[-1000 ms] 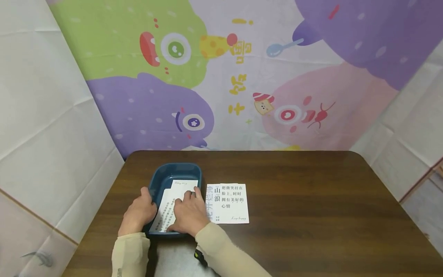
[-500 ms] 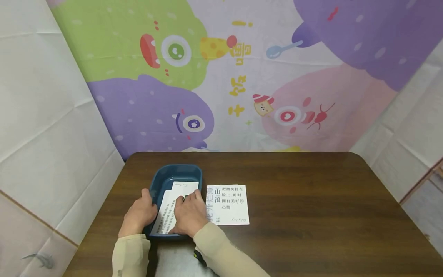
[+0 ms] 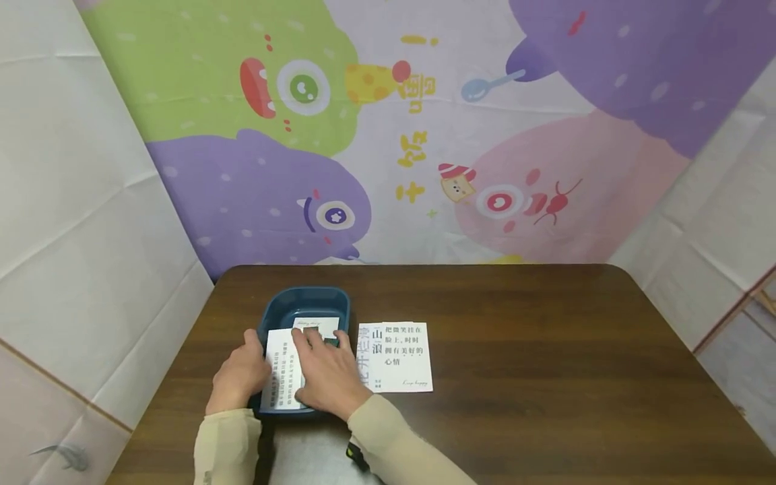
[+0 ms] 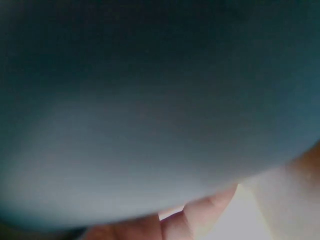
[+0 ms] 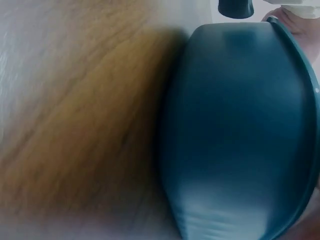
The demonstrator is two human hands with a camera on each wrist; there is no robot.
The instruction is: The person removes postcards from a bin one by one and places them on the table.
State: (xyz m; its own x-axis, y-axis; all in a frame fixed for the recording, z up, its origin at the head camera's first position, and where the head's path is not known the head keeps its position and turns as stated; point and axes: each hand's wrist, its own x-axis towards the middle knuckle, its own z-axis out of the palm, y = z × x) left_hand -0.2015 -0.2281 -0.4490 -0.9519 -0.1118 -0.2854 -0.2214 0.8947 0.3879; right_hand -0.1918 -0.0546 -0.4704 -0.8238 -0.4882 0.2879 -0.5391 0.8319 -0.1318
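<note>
At the table's left stands a dark blue tray (image 3: 308,294) with several white printed cards (image 3: 281,370) in it. My left hand (image 3: 239,374) holds the tray's left side; in the left wrist view its fingertips (image 4: 175,227) show beyond the blurred blue wall. My right hand (image 3: 327,374) reaches over the near right part of the tray, its spread fingers touching the cards and covering part of them. Dark green shows between those fingers, too small to identify. In the right wrist view the tray's outer wall (image 5: 240,115) hides what the right hand touches.
Just right of the tray a small group of white printed cards (image 3: 403,357) lies overlapped on the brown wooden table (image 3: 545,364). A cartoon-printed cloth (image 3: 394,135) hangs behind the table, with white panels at both sides.
Inside the tray the cards have gone from slanted to nearly straight and shifted slightly left. My right hand's fingers have spread, one reaching farther up and left. The left hand keeps its place.
</note>
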